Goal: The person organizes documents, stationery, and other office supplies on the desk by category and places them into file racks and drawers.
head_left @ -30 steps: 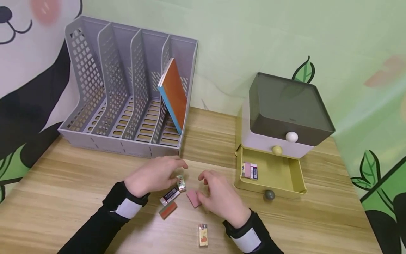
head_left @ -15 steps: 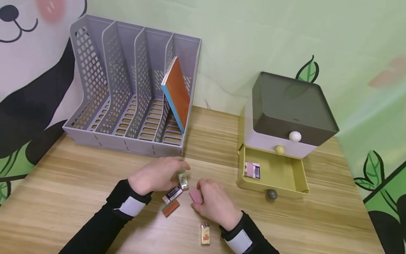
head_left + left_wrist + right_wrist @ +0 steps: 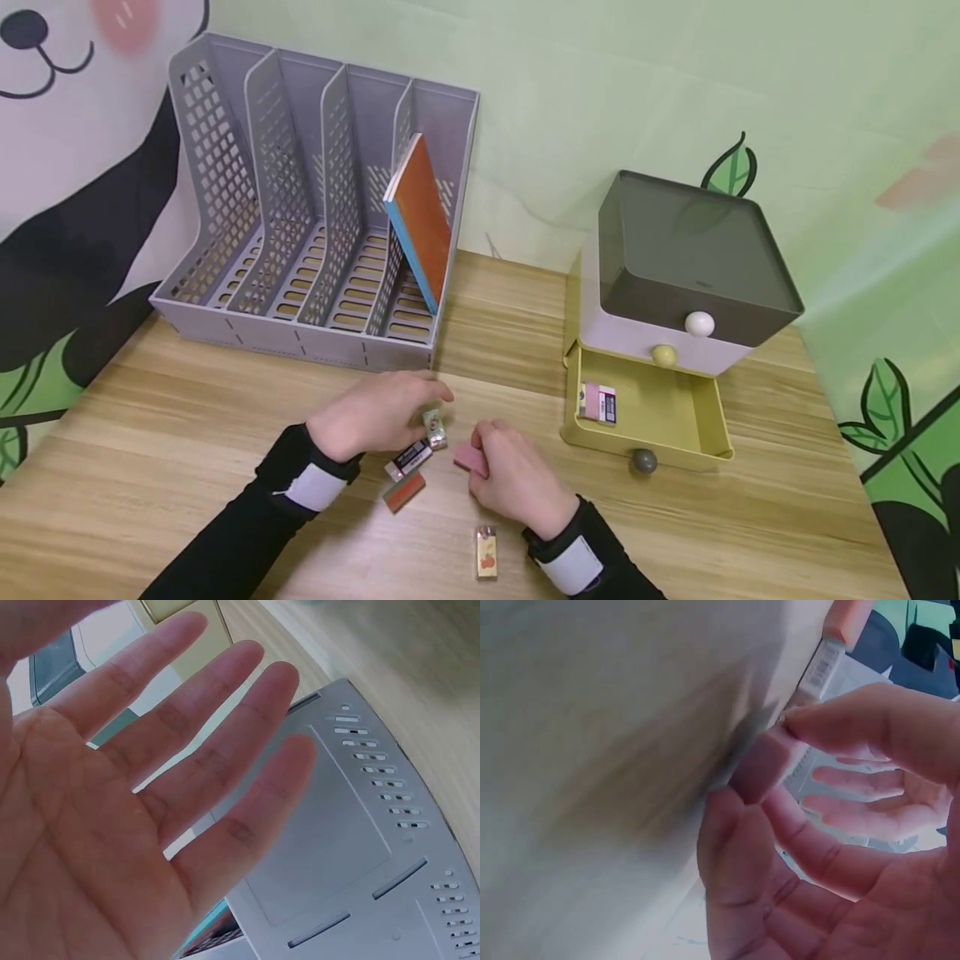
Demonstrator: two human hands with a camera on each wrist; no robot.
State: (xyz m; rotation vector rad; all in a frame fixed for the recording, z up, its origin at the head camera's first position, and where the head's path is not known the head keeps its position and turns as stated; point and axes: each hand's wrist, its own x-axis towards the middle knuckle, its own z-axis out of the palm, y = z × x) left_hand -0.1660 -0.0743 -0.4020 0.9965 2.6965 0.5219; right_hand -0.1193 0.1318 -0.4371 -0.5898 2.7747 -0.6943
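Between thumb and fingers, my right hand [image 3: 521,483] pinches a pink eraser [image 3: 470,459], close over the table; the right wrist view shows the same pink block [image 3: 763,766] at the fingertips. My left hand [image 3: 371,417] hovers beside the other erasers with its fingers extended, and the left wrist view shows the bare palm [image 3: 82,825]. Near it lie a greenish wrapped eraser [image 3: 434,428], a white eraser with a dark sleeve [image 3: 408,460] and an orange-and-grey eraser [image 3: 405,492]. A cream eraser with a fruit print [image 3: 486,554] lies closer to me.
A grey file rack [image 3: 262,337] stands at the back left, with an orange-and-blue book [image 3: 422,221] leaning in its right compartment. On the right is a drawer unit [image 3: 697,250]. Its yellow bottom drawer [image 3: 667,408] is pulled out, with erasers [image 3: 597,403] at its left side.
My right hand has closed its fingers on the pink eraser, which has tilted and shifted slightly. The left hand stays nearly where it was. The whole view has shifted a little.
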